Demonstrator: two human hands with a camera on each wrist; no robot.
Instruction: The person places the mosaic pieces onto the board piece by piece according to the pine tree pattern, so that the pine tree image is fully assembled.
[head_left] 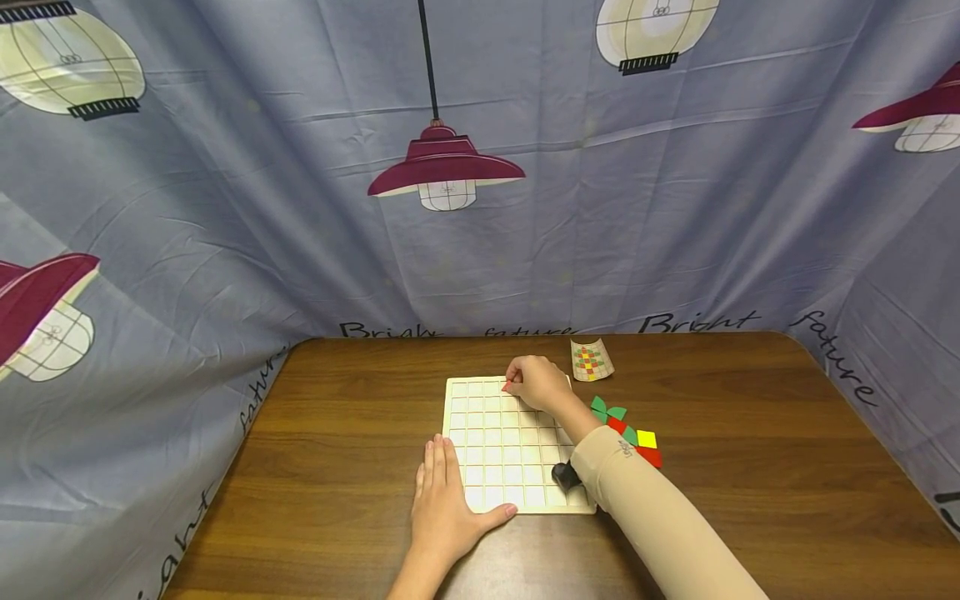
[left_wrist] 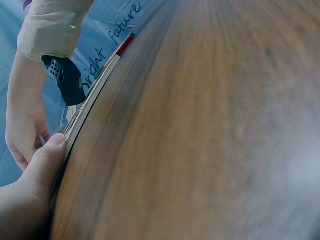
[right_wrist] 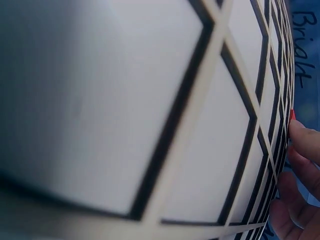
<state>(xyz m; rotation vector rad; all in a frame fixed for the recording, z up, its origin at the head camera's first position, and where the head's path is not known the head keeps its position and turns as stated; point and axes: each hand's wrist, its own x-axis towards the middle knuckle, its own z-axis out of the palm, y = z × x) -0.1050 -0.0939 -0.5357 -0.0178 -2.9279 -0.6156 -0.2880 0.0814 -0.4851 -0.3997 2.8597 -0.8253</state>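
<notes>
A pale square grid board (head_left: 491, 454) lies on the wooden table. Over its far edge my right hand (head_left: 542, 385) pinches a small red piece (head_left: 507, 386) between thumb and fingers, at a cell in the top row. The red piece (right_wrist: 293, 115) shows only as a sliver in the right wrist view. My left hand (head_left: 444, 508) rests at the board's near left corner, fingers straight along the left side and thumb on the front edge. In the left wrist view the left thumb (left_wrist: 52, 145) touches the board's rim.
Right of the board lie loose pieces: green leaf-shaped ones (head_left: 598, 406), red squares (head_left: 649, 457) and a yellow square (head_left: 647, 439), partly behind the right forearm. A curled pattern card (head_left: 591, 361) sits beyond the board's far right corner. A printed curtain (head_left: 480, 267) hangs behind the table.
</notes>
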